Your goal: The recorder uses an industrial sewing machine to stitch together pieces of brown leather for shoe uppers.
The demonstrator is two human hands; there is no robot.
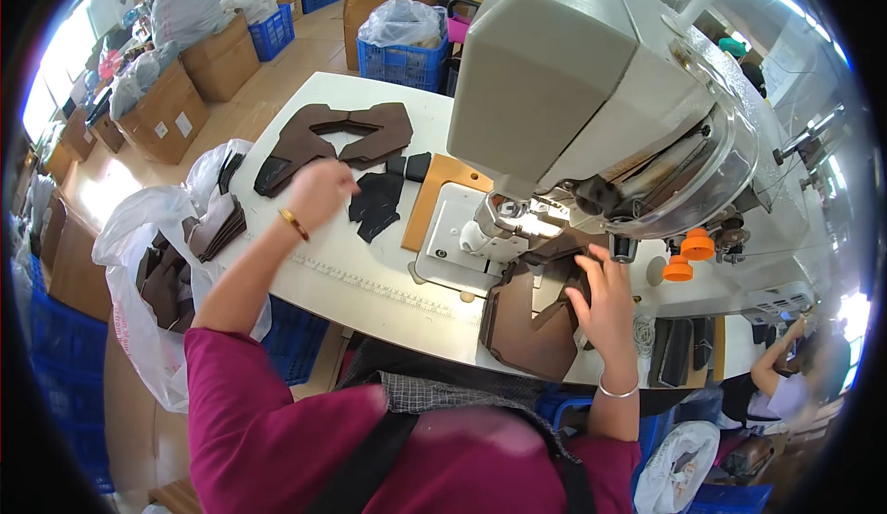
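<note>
A sewing machine (pixel 545 80) stands over a white worktable (pixel 370 274). Its needle area is above a metal plate. My left hand (pixel 323 191) is over the table, fingers curled, between a stack of brown cut shoe-upper pieces (pixel 379 135) and small black pieces (pixel 374 205). Whatever its fingers may hold is hidden. To the right of the needle, my right hand (pixel 605 297) rests with fingers apart at the edge of more brown shoe-upper pieces (pixel 527 329). These lie against the machine's plate and reach the table's front edge.
A white plastic bag (pixel 139 265) with brown pieces hangs at the table's left edge. Orange knobs (pixel 688 255) hang under the machine head. Dark strips (pixel 674 348) lie at the right. Blue crates (pixel 402 66) and cardboard boxes (pixel 166 117) stand behind. Another person (pixel 785 375) sits far right.
</note>
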